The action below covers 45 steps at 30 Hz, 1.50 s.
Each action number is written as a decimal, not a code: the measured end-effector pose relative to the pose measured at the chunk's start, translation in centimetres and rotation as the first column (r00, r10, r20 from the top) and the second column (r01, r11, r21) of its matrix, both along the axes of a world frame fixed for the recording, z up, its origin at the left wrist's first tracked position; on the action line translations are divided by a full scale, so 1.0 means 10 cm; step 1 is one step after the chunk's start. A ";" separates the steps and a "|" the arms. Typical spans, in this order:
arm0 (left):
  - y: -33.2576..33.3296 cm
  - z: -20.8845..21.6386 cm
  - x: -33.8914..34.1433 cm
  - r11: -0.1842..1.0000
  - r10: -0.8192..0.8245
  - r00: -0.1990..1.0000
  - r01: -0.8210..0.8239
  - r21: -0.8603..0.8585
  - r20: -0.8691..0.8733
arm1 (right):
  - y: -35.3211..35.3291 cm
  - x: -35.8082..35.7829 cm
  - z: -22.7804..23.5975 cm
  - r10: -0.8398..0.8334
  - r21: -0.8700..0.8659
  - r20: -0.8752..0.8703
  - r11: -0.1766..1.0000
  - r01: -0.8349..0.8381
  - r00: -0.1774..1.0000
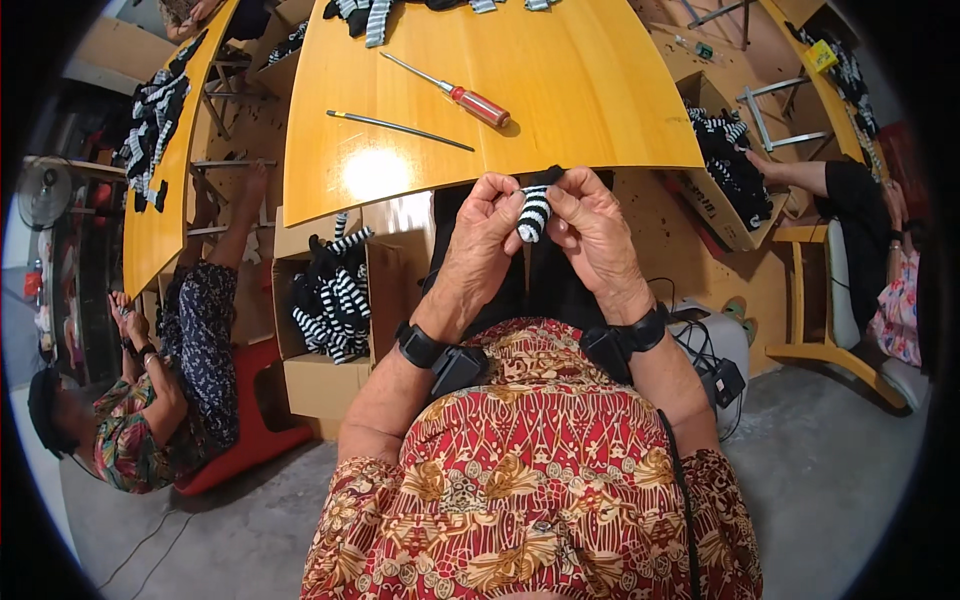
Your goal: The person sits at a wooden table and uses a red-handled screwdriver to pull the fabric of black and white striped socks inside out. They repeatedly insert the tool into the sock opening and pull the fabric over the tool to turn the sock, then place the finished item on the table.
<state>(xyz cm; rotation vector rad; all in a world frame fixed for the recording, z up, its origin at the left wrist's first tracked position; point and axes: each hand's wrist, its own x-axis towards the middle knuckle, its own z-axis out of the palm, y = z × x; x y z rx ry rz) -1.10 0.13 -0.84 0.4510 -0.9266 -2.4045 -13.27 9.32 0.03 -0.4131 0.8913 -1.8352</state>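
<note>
Left hand [488, 225] and right hand [595, 225]: I'm pinching one striped sock [534, 212] between them, fingers closed at either side. Sock's at the table's [580, 90] near edge, above my lap. Red-handled screwdriver [477, 104] and thin dark rod [405, 131] lie on the table; carton [325, 388] of striped knits, left.

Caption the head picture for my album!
Left hand and right hand pinch a striped black-and-white knitted piece by a glossy yellow table.

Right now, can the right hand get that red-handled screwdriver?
Probably yes: the red-handled screwdriver lies ahead on the table, nothing covering it. But the right hand pinches the striped sock, so it may need freeing first.
</note>
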 end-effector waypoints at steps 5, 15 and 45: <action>0.02 0.11 -0.01 1.000 -0.028 0.997 0.027 0.010 0.072 | -0.04 -0.02 0.03 -0.023 0.041 -0.046 0.999 0.025 0.999; 0.01 0.24 0.15 0.975 -0.219 0.964 0.223 -0.006 0.148 | -0.07 -0.04 0.20 -0.092 0.045 -0.336 0.993 0.114 0.937; -0.01 0.13 0.10 0.980 -0.116 0.984 0.135 0.143 -0.134 | -0.10 0.05 -0.04 0.008 0.019 -0.029 1.000 -0.007 1.000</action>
